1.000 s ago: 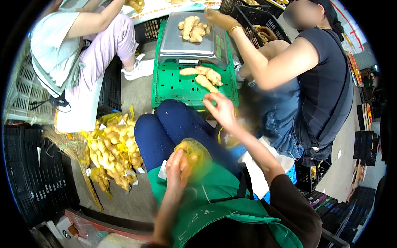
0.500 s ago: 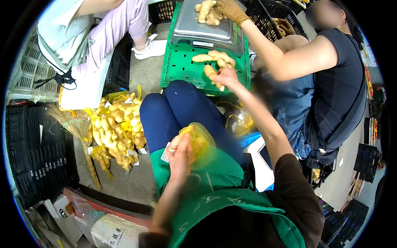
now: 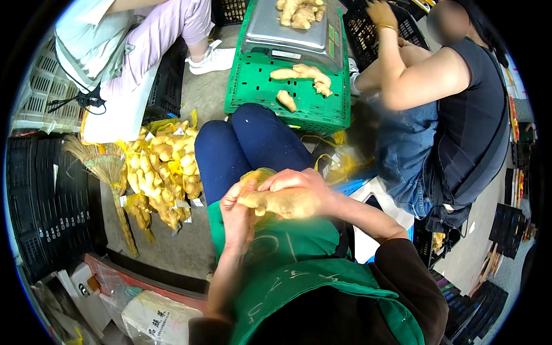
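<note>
In my lap, my left hand [image 3: 236, 215] is closed on the mouth of a yellow mesh bag [image 3: 261, 173], most of which is hidden behind my hands. Close beside it, my right hand [image 3: 305, 183] grips a knobbly piece of ginger root [image 3: 282, 203], whose left end meets the bag's opening and my left fingers. Ahead of my knees, a long ginger piece [image 3: 305, 73] and a short one [image 3: 286, 100] lie on an upturned green crate [image 3: 253, 86]. More ginger [image 3: 300, 14] rests on the metal scale [image 3: 270, 37] at the crate's far end.
Filled mesh bags of ginger [image 3: 164, 169] are heaped on the floor to my left, by a straw broom [image 3: 103, 167]. Stacked black crates [image 3: 52, 201] stand farther left. One co-worker [image 3: 448, 115] sits at right, another [image 3: 161, 46] at far left. A black basket [image 3: 368, 34] stands beyond the scale.
My right hand has come back from the green crate to my lap, bringing a ginger piece to the mesh bag. The right co-worker's gloved hand has left the scale and moved right.
</note>
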{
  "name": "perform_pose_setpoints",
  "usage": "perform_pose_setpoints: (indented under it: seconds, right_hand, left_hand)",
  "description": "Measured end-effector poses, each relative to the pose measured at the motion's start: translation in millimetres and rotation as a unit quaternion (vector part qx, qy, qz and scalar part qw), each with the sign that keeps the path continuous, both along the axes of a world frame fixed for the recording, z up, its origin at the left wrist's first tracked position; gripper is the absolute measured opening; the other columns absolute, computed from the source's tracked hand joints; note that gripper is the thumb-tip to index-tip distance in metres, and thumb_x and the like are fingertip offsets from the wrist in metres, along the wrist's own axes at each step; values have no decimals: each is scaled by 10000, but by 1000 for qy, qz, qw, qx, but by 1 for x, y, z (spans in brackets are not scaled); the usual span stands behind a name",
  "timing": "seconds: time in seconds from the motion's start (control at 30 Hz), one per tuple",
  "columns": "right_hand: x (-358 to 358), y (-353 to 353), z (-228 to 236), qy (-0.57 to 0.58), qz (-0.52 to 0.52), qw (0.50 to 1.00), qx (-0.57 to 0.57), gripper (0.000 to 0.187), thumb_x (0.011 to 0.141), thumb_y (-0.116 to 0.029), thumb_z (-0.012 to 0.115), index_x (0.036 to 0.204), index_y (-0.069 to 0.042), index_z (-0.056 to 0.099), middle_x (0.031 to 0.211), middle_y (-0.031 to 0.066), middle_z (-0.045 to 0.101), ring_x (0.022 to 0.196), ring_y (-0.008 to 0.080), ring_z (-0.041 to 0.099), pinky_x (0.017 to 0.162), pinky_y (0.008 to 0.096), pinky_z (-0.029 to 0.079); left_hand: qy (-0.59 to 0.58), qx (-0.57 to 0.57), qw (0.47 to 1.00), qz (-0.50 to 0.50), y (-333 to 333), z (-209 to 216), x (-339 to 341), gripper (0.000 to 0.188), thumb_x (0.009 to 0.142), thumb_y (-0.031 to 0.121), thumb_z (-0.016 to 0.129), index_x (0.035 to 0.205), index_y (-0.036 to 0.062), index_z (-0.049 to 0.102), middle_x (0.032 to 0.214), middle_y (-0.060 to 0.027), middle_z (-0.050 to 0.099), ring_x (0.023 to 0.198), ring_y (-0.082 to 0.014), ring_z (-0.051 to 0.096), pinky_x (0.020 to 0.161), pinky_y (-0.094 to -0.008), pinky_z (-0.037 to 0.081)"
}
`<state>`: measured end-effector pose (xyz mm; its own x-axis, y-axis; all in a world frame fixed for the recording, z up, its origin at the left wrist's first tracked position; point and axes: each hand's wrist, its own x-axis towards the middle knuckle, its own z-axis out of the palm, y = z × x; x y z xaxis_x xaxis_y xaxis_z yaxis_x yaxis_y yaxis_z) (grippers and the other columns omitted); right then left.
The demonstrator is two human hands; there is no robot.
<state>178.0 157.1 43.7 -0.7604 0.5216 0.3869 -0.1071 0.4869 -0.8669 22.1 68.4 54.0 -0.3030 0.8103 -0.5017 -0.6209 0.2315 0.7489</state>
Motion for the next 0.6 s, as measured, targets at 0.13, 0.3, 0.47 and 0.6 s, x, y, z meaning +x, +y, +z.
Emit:
perform_pose_setpoints:
  seconds: [0.13, 0.3, 0.47, 0.6]
  right_hand:
    - [11, 0, -12, -90, 52, 994, 19, 535, 686, -170, 743, 1165, -120, 509, 1143, 68, 617, 820, 230, 671, 658, 303, 539]
    - [13, 2, -13, -113, 81, 975, 171, 401, 721, -162, 642, 1105, -157, 529, 949, -5, 650, 638, 211, 639, 488, 318, 484]
    - [6, 4, 1, -173, 92, 936, 293, 296, 717, -197, 613, 999, -168, 529, 696, -28, 570, 559, 184, 604, 445, 314, 442]
    - [11, 13, 4, -215, 62, 913, 342, 355, 686, -219, 622, 1031, -182, 545, 661, -19, 535, 533, 162, 587, 441, 303, 422]
  left_hand:
    - [15, -15, 1000, 7, -6, -1, -11, 148, 891, 108, 593, 967, 5, 667, 848, -34, 661, 698, -69, 577, 624, -204, 468]
    - [190, 37, 980, -35, -10, -3, -13, 137, 886, 89, 605, 947, -9, 679, 785, 14, 627, 655, -25, 496, 574, -171, 402]
    - [196, 31, 976, -90, -16, 22, 5, 167, 881, 100, 620, 994, -8, 675, 755, 39, 604, 623, -7, 441, 535, -161, 351]
    - [133, 12, 989, -65, -21, 27, 3, 186, 890, 133, 615, 1004, -1, 673, 726, 26, 606, 557, -17, 447, 498, -160, 349]
